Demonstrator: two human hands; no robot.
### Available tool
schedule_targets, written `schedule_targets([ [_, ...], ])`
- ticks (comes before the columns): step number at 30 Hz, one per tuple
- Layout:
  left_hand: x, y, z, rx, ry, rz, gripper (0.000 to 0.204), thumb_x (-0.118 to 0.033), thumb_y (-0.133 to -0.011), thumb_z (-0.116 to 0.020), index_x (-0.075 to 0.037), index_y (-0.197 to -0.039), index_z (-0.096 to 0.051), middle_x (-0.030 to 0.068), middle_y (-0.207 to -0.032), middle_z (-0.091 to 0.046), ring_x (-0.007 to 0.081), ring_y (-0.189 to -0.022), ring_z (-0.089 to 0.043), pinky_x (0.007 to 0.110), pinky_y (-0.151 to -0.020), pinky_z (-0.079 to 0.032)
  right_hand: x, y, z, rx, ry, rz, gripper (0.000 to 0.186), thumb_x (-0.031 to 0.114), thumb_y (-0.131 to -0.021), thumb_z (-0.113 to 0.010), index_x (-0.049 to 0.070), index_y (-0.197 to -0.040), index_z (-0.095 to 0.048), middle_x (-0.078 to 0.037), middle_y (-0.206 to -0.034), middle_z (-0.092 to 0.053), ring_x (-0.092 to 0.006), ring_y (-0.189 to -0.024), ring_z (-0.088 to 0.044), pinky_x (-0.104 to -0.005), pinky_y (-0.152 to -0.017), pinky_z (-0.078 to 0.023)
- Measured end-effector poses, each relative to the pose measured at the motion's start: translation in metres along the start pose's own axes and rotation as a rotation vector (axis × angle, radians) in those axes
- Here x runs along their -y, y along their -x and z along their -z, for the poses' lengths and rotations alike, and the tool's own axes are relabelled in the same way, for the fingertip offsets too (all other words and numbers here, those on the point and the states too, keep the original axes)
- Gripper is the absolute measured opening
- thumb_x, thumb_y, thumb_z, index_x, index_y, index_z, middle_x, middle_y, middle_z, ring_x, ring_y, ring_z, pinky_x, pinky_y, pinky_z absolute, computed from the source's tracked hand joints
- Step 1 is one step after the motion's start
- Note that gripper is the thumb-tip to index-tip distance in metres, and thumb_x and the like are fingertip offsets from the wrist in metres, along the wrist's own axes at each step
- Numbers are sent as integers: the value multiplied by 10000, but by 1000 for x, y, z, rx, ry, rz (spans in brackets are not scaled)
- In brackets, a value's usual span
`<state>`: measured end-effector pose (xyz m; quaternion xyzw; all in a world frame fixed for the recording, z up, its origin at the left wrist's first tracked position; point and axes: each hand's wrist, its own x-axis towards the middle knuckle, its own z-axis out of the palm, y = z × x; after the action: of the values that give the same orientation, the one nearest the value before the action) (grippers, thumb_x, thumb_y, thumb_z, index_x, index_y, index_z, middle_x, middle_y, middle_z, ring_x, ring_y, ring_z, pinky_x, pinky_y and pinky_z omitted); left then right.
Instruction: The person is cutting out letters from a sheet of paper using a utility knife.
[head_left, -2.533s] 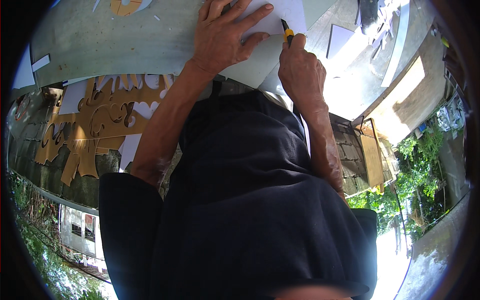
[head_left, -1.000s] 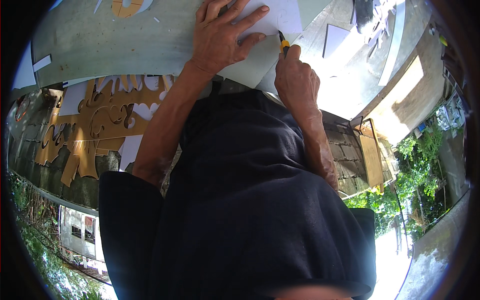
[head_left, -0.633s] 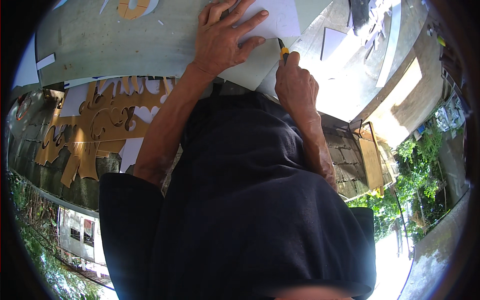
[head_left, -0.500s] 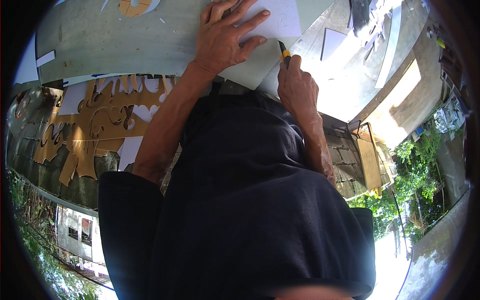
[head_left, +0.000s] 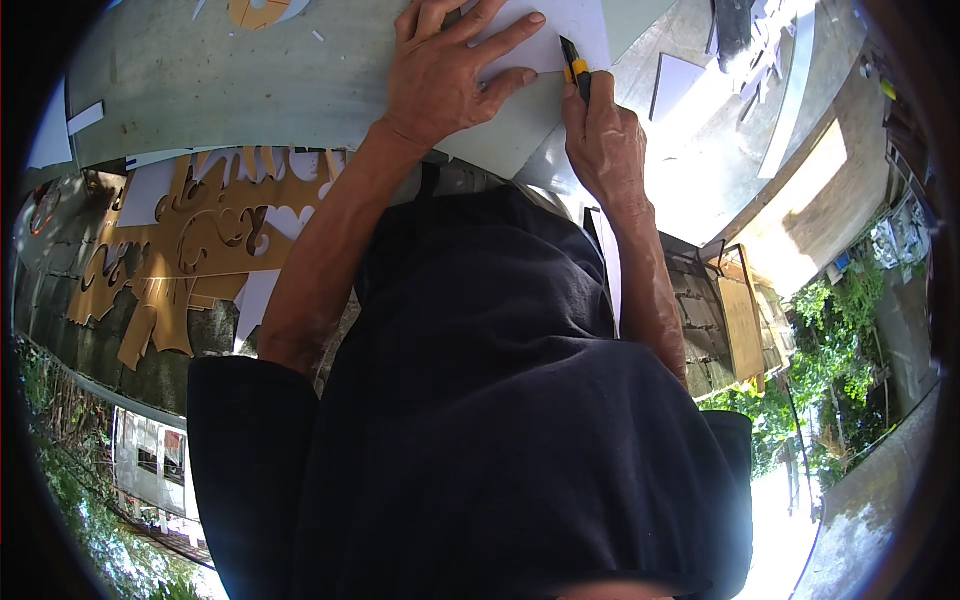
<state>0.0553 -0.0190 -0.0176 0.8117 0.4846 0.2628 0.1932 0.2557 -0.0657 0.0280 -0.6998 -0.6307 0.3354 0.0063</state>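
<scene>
My left hand [head_left: 450,72] lies spread over a white sheet [head_left: 558,15] on a grey worktop [head_left: 230,80], fingers apart, thumb toward the sheet's lower edge. My right hand [head_left: 610,145], just right of it and lower, is closed round a yellow and black utility knife [head_left: 580,72], whose blade rests on or just over the sheet, right of my left fingertips.
Brown and white sheets [head_left: 170,250] with curved cutouts lie below the worktop at left. Offcuts [head_left: 678,85] and long pale strips are at upper right. A round tan piece [head_left: 260,12] sits at upper left. A wooden panel [head_left: 740,340] stands at right, with plants beyond.
Since half a second ago my right hand and the knife have moved up and a little right along the sheet. My left hand has shifted only slightly and stays spread on it.
</scene>
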Motion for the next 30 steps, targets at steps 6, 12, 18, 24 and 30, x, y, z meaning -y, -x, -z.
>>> schedule_targets([
  [6,0,0,0,13,-17,6,500,-488,-907,-696,-178,-1298,-723,112,-1483,-575,357,-1260,-525,492,-1074,-365,1,0,0,-9,-22,9,221,231,-1037,-555,28,-1032,-469,-214,-605,-652,-421,-560,-683,-519,-534,-532],
  [12,0,0,0,6,12,7,495,-483,-912,-693,-178,-1300,-722,113,-1485,-573,356,-1258,-525,492,-1078,-362,1,1,0,-11,-15,14,183,183,-1053,-546,23,-1096,-468,-190,-611,-602,-379,-540,-678,-463,-474,-524],
  [18,0,0,1,12,9,3,497,-481,-909,-700,-172,-1297,-722,118,-1480,-576,354,-1252,-522,491,-1080,-359,-5,1,-5,-29,37,85,160,157,-1055,-546,6,-1053,-494,-172,-690,-580,-373,-549,-677,-465,-467,-519],
  [24,0,0,1,12,12,3,491,-480,-910,-696,-168,-1288,-727,119,-1483,-571,353,-1257,-517,493,-1082,-358,-1,0,-3,-28,22,67,169,159,-1057,-545,0,-1041,-491,-177,-694,-574,-380,-551,-674,-464,-462,-516],
  [30,-1,-1,2,28,-6,1,498,-495,-922,-677,-168,-1295,-726,121,-1484,-572,356,-1269,-517,495,-1086,-350,-1,-1,-3,-22,-18,29,216,214,-1038,-549,19,-1030,-457,-225,-601,-642,-440,-566,-674,-537,-538,-520],
])
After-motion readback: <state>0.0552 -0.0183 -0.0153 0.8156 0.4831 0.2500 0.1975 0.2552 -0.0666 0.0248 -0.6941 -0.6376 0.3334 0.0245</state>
